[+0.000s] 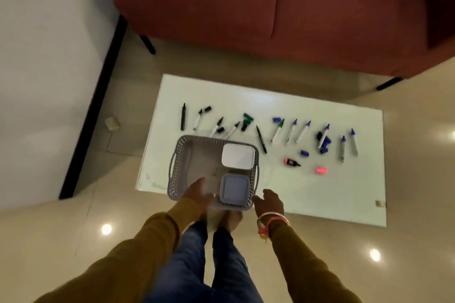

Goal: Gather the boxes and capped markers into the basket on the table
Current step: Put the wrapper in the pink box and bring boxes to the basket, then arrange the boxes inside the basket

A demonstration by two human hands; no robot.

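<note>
Grey perforated plastic basket [176,162] stands on the near left part of the white glossy bench [295,192]. Inside it, along its right side, lie a white square box [238,156] and, nearer, a blue-grey square box [234,188]. The left hand [200,192] lies over the near rim; whether it grips I cannot tell, the view is blurred. The right hand [269,200] is just beside the near right corner, fingers loosely spread, holding nothing. The markers [277,131] lie in a row far and right of both hands, long axes mostly near to far, many caps [304,153] loose. I judge the right hand is nearer to them
</note>
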